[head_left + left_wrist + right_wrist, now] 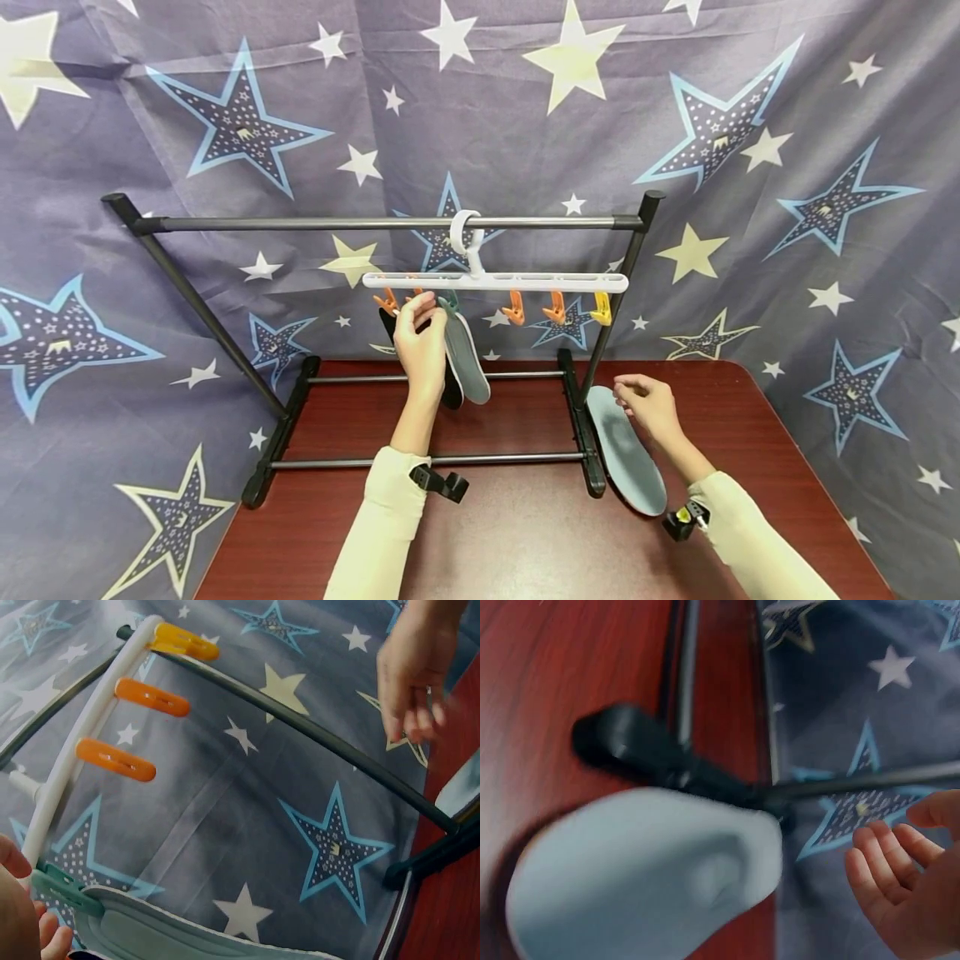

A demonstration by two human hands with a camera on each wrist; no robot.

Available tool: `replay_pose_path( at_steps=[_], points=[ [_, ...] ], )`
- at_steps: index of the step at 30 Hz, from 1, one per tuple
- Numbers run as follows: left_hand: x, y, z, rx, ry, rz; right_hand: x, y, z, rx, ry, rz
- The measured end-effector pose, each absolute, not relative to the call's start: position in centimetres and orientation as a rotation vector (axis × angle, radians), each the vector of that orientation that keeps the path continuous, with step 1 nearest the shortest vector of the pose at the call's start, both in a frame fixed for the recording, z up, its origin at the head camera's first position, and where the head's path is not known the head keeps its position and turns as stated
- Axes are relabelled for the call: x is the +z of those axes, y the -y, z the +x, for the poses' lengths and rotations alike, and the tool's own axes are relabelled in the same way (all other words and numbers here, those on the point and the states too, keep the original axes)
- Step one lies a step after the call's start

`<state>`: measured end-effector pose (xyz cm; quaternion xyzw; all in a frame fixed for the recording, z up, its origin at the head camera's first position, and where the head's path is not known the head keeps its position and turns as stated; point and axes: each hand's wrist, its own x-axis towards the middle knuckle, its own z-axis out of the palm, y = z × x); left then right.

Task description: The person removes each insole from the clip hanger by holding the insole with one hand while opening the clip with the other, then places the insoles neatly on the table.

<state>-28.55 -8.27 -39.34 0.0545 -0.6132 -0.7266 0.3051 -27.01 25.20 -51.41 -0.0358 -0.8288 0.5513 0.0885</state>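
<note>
A white hanger [495, 282] hangs by its hook from a dark metal rack, with small clips along its bar. A green clip [69, 891] holds a grey insole [467, 358] by its top end, and a dark insole [452, 387] hangs beside it, partly hidden. My left hand [422, 342] is raised close beside the green clip, its fingers loosely bent; whether a fingertip touches the clip is unclear. My right hand [651, 406] hovers by another grey insole [626, 454] lying on the table, its fingers loosely curled with nothing between them.
Orange clips [555, 308] and a yellow clip [602, 308] dangle on the hanger's right half. The rack's top rail [315, 224] and slanted legs stand on a reddish-brown table [517, 533]. A star-patterned cloth [525, 158] covers the background.
</note>
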Motion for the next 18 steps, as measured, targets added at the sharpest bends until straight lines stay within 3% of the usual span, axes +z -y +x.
replay_pose_path(
  at_steps=[18],
  points=[
    [-39.2,10.6,-29.7,-1.863,1.998,-0.007,-47.4,-18.4,-26.7,1.943,2.298,0.239]
  ],
)
